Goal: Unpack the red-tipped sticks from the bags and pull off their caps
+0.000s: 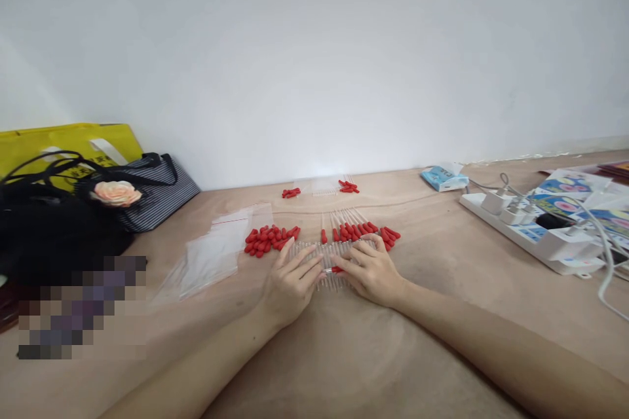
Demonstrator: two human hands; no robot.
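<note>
My left hand (289,281) is closed with its fingertips on a clear glass dropper tube (327,270). Opposite it, my right hand (372,270) pinches a red rubber bulb (337,269), which meets the tube's end between the two hands. Beneath my fingers lies a row of bare glass tubes (319,250), partly hidden by both hands. Beyond my left hand sits a pile of loose red bulbs (265,239). Several droppers with bulbs fitted (351,229) lie fanned out past my right hand, their thin tubes pointing to the wall.
Clear zip bags (216,258) lie left of the bulbs. Farther back are bagged droppers (324,188). A striped bag (164,193) and yellow bag (118,137) stand at left. On the right are a tissue pack (443,178), a power strip (521,226) with cables, and printed packets (565,183).
</note>
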